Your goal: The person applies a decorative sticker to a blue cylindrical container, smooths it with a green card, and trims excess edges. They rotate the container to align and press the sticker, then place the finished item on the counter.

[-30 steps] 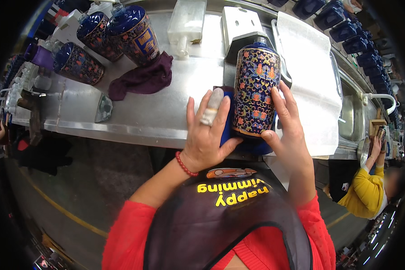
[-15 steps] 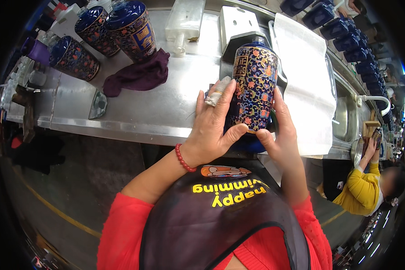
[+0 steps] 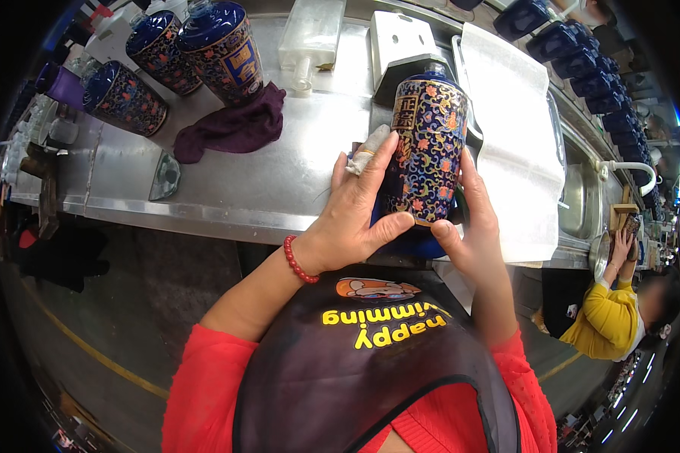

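Observation:
A dark blue bottle [image 3: 427, 155] with a dense floral pattern in gold, orange and light blue lies between my two hands, its neck pointing away from me. My left hand [image 3: 359, 208] presses along its left side, the thumb near the base. A whitish wrapping [image 3: 370, 149] covers one finger of that hand. My right hand [image 3: 472, 223] cups the right side, thumb also by the base. The bottle's far end is by a black cradle [image 3: 412, 68] on a white block [image 3: 402, 38]. What supports its underside is hidden.
Patterned blue bottles [image 3: 217, 49] and a purple cloth [image 3: 230, 124] are at the left of the metal bench [image 3: 272, 177]. A clear empty bottle [image 3: 310, 41] lies behind. White paper [image 3: 510, 151] and a sink [image 3: 576, 185] are right, near a co-worker in yellow [image 3: 601, 325].
The bottle and both hands stay almost in place; my left wrist has shifted slightly left. The row of blue bottles at the upper right has moved along its line.

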Demonstrator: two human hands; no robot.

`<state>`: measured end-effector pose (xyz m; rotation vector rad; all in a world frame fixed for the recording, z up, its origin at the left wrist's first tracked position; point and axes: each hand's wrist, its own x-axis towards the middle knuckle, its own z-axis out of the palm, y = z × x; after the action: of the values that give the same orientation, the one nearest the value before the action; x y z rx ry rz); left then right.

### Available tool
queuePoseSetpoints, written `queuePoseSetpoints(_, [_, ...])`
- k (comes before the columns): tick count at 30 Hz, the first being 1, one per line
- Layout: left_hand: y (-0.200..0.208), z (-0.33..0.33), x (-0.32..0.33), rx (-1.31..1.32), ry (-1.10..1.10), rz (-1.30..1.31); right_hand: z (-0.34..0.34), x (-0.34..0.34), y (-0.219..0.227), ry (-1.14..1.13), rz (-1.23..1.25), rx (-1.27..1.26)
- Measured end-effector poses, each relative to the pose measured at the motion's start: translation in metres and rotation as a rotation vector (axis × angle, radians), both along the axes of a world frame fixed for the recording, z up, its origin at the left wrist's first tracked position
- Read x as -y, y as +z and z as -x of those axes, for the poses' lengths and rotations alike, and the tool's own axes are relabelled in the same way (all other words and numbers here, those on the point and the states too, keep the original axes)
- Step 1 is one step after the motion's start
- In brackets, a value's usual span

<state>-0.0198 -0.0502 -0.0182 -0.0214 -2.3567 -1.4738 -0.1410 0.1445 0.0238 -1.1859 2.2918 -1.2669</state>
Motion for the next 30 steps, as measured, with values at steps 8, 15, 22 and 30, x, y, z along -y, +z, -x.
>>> queuePoseSetpoints(8, [-0.002,0.002,-0.003,0.014,0.035,0.024,-0.008,0.005,-0.001,-0.060,0.025,-0.023])
queuePoseSetpoints(15, [-0.003,0.002,0.004,0.006,-0.029,-0.012,-0.005,0.004,0.000,-0.037,0.029,-0.004])
queuePoseSetpoints(22, [-0.003,0.003,0.001,0.029,0.000,-0.009,-0.010,0.007,0.002,-0.084,0.011,0.003])
queuePoseSetpoints(30, [0.002,0.002,0.002,0.092,-0.014,-0.097,-0.006,0.005,0.002,-0.047,0.035,0.019])
